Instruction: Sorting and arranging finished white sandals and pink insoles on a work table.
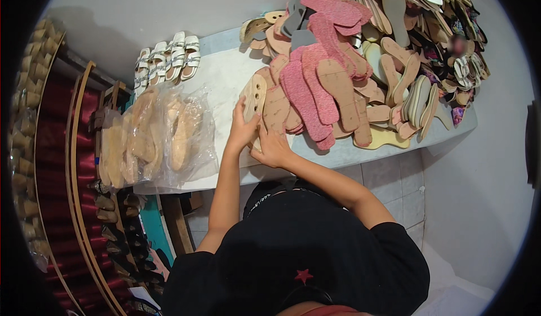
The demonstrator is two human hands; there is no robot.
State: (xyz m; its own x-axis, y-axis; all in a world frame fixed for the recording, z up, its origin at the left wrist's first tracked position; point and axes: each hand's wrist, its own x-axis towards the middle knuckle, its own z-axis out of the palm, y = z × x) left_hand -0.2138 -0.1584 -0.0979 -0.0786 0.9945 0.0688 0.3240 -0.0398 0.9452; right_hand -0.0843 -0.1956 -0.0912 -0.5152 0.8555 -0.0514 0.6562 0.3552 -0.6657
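Note:
A pale beige shoe sole (257, 92) with a row of dark oval holes stands slanted at the near middle of the table. My left hand (243, 129) grips its left edge, the thumb lying across its face. Lower down, my right hand (274, 148) holds the near end of the same sole, with the index finger stretched along it and the thumb at its edge. Just right of both hands lie tan insoles (276, 108) with faint markings. Pink speckled insoles (306, 93) are heaped beside them, with a tan one (338, 90) on top.
Clear plastic bags of beige soles (183, 127) lie at the table's left. White strapped sandals (169, 59) stand behind them. A large pile of soles and sandals (411, 62) covers the right side. Shoe racks (84, 175) line the far left, and a wall (484, 175) closes the right.

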